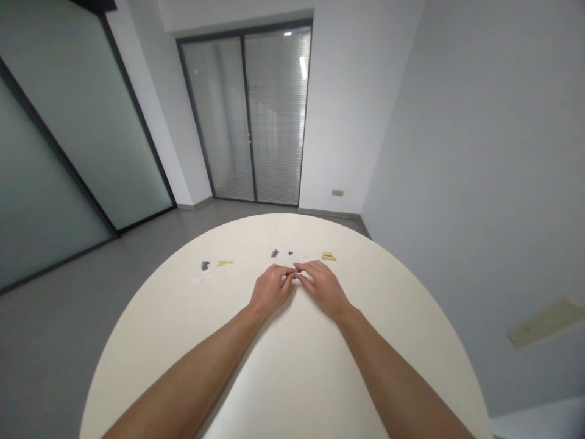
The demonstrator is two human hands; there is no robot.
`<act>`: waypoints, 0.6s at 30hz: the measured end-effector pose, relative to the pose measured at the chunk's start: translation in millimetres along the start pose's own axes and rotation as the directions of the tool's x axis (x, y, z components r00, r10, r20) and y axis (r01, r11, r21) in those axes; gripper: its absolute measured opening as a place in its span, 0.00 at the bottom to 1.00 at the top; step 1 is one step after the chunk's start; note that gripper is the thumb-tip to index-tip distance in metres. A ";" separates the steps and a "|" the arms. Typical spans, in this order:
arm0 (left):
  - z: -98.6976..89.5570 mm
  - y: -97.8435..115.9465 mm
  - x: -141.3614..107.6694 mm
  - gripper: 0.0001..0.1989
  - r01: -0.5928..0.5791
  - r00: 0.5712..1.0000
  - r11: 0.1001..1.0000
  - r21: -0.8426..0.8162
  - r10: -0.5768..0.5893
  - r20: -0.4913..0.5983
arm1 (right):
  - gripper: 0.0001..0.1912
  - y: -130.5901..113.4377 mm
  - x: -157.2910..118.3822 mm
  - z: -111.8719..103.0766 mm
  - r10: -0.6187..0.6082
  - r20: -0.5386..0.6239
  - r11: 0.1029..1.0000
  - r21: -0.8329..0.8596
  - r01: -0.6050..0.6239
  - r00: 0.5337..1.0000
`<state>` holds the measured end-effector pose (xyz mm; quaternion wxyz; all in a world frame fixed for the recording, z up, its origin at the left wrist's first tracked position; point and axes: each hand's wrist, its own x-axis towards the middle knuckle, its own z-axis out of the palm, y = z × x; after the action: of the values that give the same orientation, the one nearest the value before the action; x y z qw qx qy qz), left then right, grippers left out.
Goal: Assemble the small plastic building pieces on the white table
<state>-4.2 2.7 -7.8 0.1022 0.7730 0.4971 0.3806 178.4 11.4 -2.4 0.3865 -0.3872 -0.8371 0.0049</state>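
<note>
Both hands meet over the far middle part of a round white table (292,378). My left hand (274,286) and my right hand (322,285) pinch a tiny grey piece (296,270) between their fingertips. Just beyond them lie a grey piece (275,253) and a small dark piece (290,253). Yellow strips (328,256) lie past my right hand, with faint white bits (306,255) beside them. To the left of my left hand are more yellow strips (224,263), a dark grey piece (205,266) and pale white bits (199,279).
Beyond the table stands a dark-framed glass door (274,116) with blinds. Frosted glass panels (82,110) are at the left. A grey-white wall (479,152) rises at the right, with a beige patch (546,323) on it.
</note>
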 end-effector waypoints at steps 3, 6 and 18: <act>-0.1 0.7 -0.1 0.11 -0.007 1.000 1.000 0.013 0.007 -0.004 | 0.13 0.4 -0.1 1.0 0.003 0.005 1.000 0.001 -0.003 1.000; -0.1 1.4 -0.1 0.11 -0.006 1.000 1.000 0.021 0.006 -0.011 | 0.13 -0.1 0.0 1.2 0.003 -0.002 1.000 0.010 -0.003 1.000; -0.5 1.2 0.4 0.11 -0.011 1.000 1.000 0.026 0.011 0.017 | 0.12 1.0 0.1 0.7 -0.003 -0.007 1.000 0.025 0.003 1.000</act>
<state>-3.5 2.4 -6.6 0.0942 0.7803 0.4970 0.3679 178.5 12.3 -3.1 0.3941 -0.3811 -0.8362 0.0136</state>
